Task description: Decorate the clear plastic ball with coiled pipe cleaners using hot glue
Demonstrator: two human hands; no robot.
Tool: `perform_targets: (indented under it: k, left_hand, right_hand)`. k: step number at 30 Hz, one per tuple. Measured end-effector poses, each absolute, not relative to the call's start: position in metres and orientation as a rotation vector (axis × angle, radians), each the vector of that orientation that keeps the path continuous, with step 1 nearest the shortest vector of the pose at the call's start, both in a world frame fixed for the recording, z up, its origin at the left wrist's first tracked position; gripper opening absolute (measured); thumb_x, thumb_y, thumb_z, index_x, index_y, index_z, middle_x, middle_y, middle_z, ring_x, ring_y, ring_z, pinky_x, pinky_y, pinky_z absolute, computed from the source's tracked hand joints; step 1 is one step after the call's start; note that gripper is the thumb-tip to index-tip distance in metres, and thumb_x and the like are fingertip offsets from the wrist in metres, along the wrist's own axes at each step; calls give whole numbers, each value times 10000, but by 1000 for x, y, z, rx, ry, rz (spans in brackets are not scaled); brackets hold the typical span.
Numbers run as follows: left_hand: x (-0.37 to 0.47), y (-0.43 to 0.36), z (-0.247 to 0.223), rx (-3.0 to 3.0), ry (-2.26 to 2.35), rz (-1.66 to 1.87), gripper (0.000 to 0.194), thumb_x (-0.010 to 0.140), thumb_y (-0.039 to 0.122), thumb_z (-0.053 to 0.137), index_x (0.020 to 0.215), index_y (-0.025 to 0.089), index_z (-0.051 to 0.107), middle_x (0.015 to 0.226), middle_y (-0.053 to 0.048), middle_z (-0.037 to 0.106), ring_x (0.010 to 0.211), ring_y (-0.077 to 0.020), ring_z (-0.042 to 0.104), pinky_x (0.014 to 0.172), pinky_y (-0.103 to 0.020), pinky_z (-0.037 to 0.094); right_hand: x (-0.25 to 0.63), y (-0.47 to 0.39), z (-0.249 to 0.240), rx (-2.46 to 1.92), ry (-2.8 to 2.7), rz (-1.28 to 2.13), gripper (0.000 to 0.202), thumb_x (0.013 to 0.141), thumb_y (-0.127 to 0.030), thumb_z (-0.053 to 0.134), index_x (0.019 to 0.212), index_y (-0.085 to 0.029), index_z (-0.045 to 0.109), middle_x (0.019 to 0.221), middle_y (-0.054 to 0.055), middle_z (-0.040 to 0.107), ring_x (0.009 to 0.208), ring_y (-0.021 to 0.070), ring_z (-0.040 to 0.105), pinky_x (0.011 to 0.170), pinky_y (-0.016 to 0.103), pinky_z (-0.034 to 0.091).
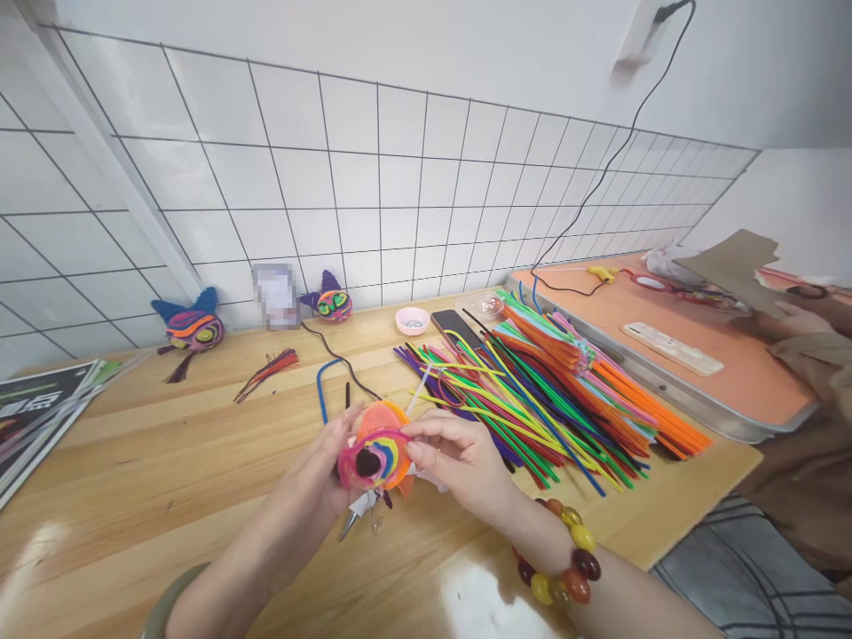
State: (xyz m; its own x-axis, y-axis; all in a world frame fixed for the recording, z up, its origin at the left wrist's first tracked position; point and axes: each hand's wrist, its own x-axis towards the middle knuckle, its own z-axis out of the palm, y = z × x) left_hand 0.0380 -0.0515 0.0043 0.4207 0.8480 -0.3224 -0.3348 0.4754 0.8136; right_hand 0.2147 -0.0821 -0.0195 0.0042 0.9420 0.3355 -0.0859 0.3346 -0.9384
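Above the front of the wooden table, a round pipe-cleaner craft (384, 451) shows orange, pink, blue and yellow bands curving around a dark round spot. My left hand (325, 470) cups it from the left side. At its right edge, my right hand (466, 460) pinches a pink pipe cleaner laid across its front. Part of the craft's left side is hidden by my fingers. Just below it, a metal-tipped tool (348, 522) shows in part; its kind is unclear. Right of my hands lies a spread pile of coloured pipe cleaners (532, 399).
Two finished-looking animal heads, one with blue ears (193, 327) and one with purple ears (333, 302), stand along the tiled wall. A pink bowl (413, 321), a phone (458, 328) and a magazine (46, 413) lie about. Another person's hand (802, 319) holds cardboard at the orange table (752, 390).
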Motion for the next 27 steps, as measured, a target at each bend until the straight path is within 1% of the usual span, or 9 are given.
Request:
perform_targets:
  k: [3,6,11,14,16,18,24,27]
  left_hand:
    - [38,-53,13,810,826,746,454,785,392,686,1180,187,597,1155,-111,670,992,-256,645,747,-307,560]
    - [35,-53,18,855,831,695,459,765,342,713,1187,203,596,1147,-99,660,956,-247,641,738,-317,551]
    - [26,-54,22,971,733,564,554,755,379,718,1254,222,535,1203,-106,619,945,-243,630,722,-303,508]
    - [23,-54,24,1028,704,495,518,785,393,686,1254,230,538,1165,-93,636,972,-242,616,738,-293,483]
    - [24,-54,25,1045,701,502,463,805,410,658,1212,207,569,1129,-93,647,970,-229,603,763,-292,472]
    - [26,-53,24,1042,709,517,432,811,431,645,1161,184,593,1088,-95,657,933,-214,602,755,-287,470]
    - [32,-55,21,969,798,621,392,721,369,744,1030,178,598,995,-76,671,855,-196,613,722,-283,481]
    - [33,-57,20,945,851,687,440,692,345,761,1062,202,570,958,-56,665,828,-198,622,679,-279,478]
  right_hand:
    - [216,-82,-20,-881,-1307,1003,139,806,-302,705,931,-271,755,853,37,677,752,151,624,658,265,529]
    - [218,-83,-19,-906,-1369,924,136,821,-294,690,934,-254,754,847,47,672,778,165,624,684,285,523]
    - [220,-86,-15,-857,-1432,836,136,826,-256,685,943,-232,749,855,55,683,785,168,627,701,298,518]
    - [218,-88,-14,-824,-1464,817,154,815,-186,687,944,-242,749,850,45,683,759,150,632,667,274,510]
    - [215,-89,-14,-823,-1475,794,179,803,-149,689,939,-247,750,836,39,679,739,142,632,637,258,503]
    - [213,-89,-14,-836,-1472,760,182,793,-129,689,920,-242,753,814,37,677,722,139,631,618,251,503]
    - [208,-90,-10,-902,-1462,657,134,791,-121,675,845,-217,752,778,41,684,708,148,643,633,263,521]
    - [208,-92,-8,-924,-1493,587,124,794,-111,664,828,-196,747,764,50,682,697,150,644,630,263,522]
